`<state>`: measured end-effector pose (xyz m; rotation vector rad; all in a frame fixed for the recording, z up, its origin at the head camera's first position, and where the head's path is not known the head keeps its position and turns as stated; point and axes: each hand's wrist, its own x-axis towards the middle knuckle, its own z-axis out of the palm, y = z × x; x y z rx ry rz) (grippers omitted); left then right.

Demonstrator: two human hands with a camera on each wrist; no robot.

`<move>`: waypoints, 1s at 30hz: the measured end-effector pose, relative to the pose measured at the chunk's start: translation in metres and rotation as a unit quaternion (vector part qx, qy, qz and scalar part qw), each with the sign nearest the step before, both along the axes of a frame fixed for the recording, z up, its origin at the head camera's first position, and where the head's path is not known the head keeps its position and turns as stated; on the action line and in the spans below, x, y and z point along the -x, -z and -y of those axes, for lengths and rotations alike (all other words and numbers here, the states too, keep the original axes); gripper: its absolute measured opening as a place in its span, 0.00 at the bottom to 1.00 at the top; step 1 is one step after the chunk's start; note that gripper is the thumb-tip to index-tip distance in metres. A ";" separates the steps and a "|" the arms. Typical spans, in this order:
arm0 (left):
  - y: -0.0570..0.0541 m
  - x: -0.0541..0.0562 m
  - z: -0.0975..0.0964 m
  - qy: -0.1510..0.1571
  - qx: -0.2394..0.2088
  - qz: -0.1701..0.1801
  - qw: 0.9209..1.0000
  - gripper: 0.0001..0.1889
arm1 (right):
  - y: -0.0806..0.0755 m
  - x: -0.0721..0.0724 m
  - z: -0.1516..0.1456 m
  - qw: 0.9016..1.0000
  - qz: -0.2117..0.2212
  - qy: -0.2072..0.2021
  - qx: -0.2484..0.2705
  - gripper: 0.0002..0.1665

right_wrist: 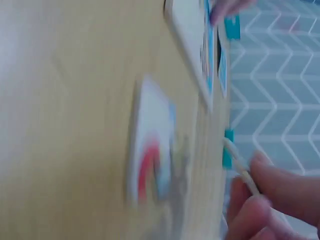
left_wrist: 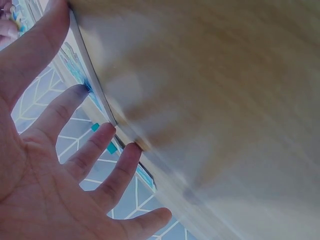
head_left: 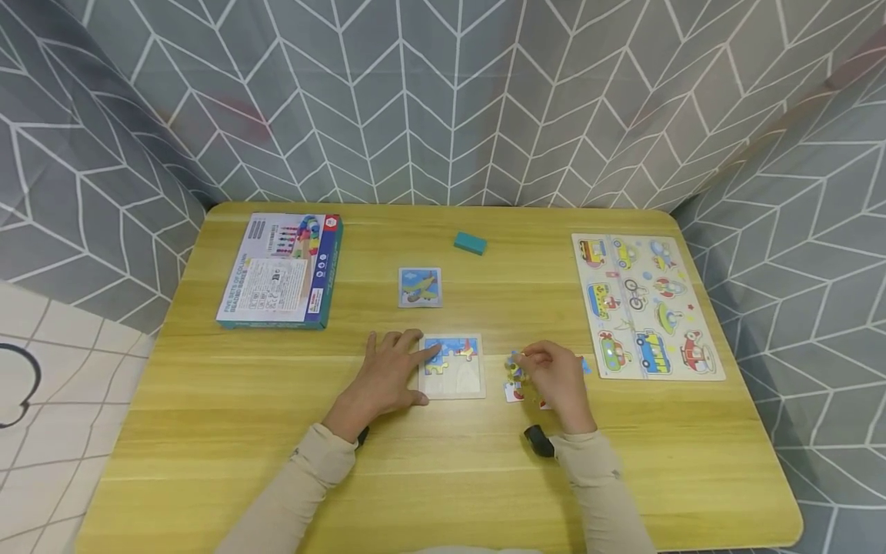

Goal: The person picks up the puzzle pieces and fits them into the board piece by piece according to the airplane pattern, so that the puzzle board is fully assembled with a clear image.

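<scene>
My left hand (head_left: 388, 377) lies at the left side of a small square wooden puzzle tray (head_left: 460, 378), fingers spread. Its index finger rests on the blue pieces in the tray's upper part, and its thumb is at the lower left corner. Joined pieces fill the top and left of the tray; bare wood shows below. To the right, my right hand (head_left: 557, 377) pinches a thin puzzle piece (right_wrist: 242, 167) between thumb and fingers. Under and beside that hand lie several loose pieces (head_left: 514, 392). In the right wrist view, one blurred white piece (right_wrist: 154, 130) bears a red curve.
An airplane picture card (head_left: 419, 288) lies behind the tray, with a teal block (head_left: 471, 243) farther back. A boxed bead set (head_left: 277, 269) is at the back left. On the right is a large vehicle puzzle board (head_left: 681, 376). Grey patterned curtains (head_left: 443, 100) hang around the table.
</scene>
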<state>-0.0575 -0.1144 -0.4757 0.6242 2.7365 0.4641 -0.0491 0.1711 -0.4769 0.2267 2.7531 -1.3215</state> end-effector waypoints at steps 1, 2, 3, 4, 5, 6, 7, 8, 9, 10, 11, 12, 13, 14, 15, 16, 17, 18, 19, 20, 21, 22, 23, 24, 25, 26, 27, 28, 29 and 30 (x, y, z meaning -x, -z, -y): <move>0.000 0.000 0.000 0.000 0.000 0.000 1.000 0.46 | 0.000 0.000 0.004 1.000 0.008 0.003 0.020 0.12; 0.001 0.000 0.000 0.001 0.002 0.000 1.000 0.46 | 0.001 0.000 0.009 0.999 0.016 0.005 0.038 0.12; 0.001 0.000 0.000 0.001 0.004 0.000 1.000 0.46 | 0.002 0.000 0.013 0.998 0.021 0.005 0.056 0.12; 0.001 0.000 0.000 0.002 0.005 0.000 1.000 0.46 | 0.003 0.000 0.018 0.997 0.025 0.007 0.076 0.12; 0.001 0.000 0.000 0.002 0.005 0.000 1.000 0.46 | 0.004 0.000 0.023 0.995 0.029 0.010 0.100 0.11; 0.001 0.000 0.000 0.002 0.005 0.000 1.000 0.46 | 0.005 0.000 0.028 0.992 0.030 0.011 0.122 0.10; 0.001 0.000 -0.001 0.002 0.005 0.000 1.000 0.46 | 0.006 0.001 0.032 0.989 0.030 0.014 0.141 0.09; 0.001 0.000 -0.001 0.002 0.005 0.000 1.000 0.46 | 0.006 0.001 0.037 0.987 0.028 0.014 0.157 0.08; 0.001 0.000 -0.001 0.002 0.005 0.000 1.000 0.46 | 0.007 0.001 0.041 0.985 0.026 0.014 0.171 0.07; 0.000 0.000 -0.001 0.001 0.005 -0.001 1.000 0.46 | 0.008 0.002 0.045 0.983 0.025 0.014 0.181 0.07; 0.000 0.000 -0.001 0.001 0.005 -0.001 1.000 0.46 | 0.009 0.003 0.049 0.982 0.024 0.012 0.186 0.06; 0.000 0.000 -0.001 0.001 0.006 0.000 1.000 0.46 | 0.010 0.003 0.053 0.982 0.024 0.009 0.190 0.06; 0.000 0.000 -0.001 0.001 0.006 -0.001 1.000 0.46 | 0.011 0.004 0.057 0.982 0.024 0.004 0.187 0.05; -0.001 0.000 -0.001 0.000 0.007 -0.001 1.000 0.46 | 0.012 0.004 0.060 0.983 0.024 -0.002 0.180 0.05; -0.001 0.001 -0.001 0.000 0.007 0.000 1.000 0.46 | 0.014 0.004 0.063 0.984 0.024 -0.009 0.174 0.05; -0.001 0.001 -0.001 -0.001 0.006 0.002 1.000 0.46 | 0.015 0.005 0.065 0.985 0.024 -0.015 0.168 0.05; -0.001 0.001 -0.001 -0.002 0.006 0.003 1.000 0.46 | 0.017 0.005 0.068 0.986 0.025 -0.021 0.162 0.05; -0.002 0.001 -0.001 -0.002 0.006 0.003 1.000 0.45 | 0.018 0.005 0.070 0.987 0.024 -0.027 0.156 0.05; -0.002 0.001 -0.001 -0.001 0.005 0.002 1.000 0.45 | 0.019 0.005 0.072 0.988 0.023 -0.033 0.150 0.05; -0.002 0.001 -0.001 -0.001 0.005 0.003 1.000 0.45 | 0.020 0.005 0.074 0.988 0.022 -0.036 0.150 0.05; -0.002 0.001 -0.001 0.000 0.004 0.002 1.000 0.45 | 0.021 0.005 0.076 0.988 0.020 -0.038 0.151 0.05; -0.002 0.001 -0.001 0.001 0.004 0.001 1.000 0.45 | 0.022 0.005 0.077 0.988 0.018 -0.040 0.150 0.05; -0.003 0.001 -0.001 0.003 0.003 0.000 1.000 0.45 | 0.022 0.006 0.078 0.988 0.014 -0.040 0.148 0.06; -0.003 0.001 -0.001 0.003 0.001 -0.002 1.000 0.45 | 0.023 0.006 0.079 0.988 0.011 -0.040 0.148 0.06; -0.003 0.001 -0.001 0.003 0.000 -0.001 1.000 0.45 | 0.023 0.006 0.080 0.988 0.009 -0.039 0.147 0.06; -0.003 0.001 -0.001 0.002 -0.001 -0.001 1.000 0.45 | 0.024 0.006 0.081 0.989 0.007 -0.038 0.146 0.05; -0.003 0.001 -0.001 0.001 -0.003 -0.002 1.000 0.45 | 0.025 0.006 0.081 0.989 0.006 -0.038 0.143 0.06; -0.002 0.001 -0.001 0.001 -0.004 -0.002 1.000 0.45 | 0.025 0.007 0.082 0.989 0.006 -0.039 0.140 0.06; -0.003 0.001 -0.001 0.000 -0.006 -0.003 1.000 0.45 | 0.025 0.007 0.082 0.989 0.006 -0.040 0.139 0.06; -0.002 0.001 -0.001 -0.001 -0.007 -0.003 1.000 0.45 | 0.026 0.007 0.083 0.989 0.008 -0.041 0.139 0.06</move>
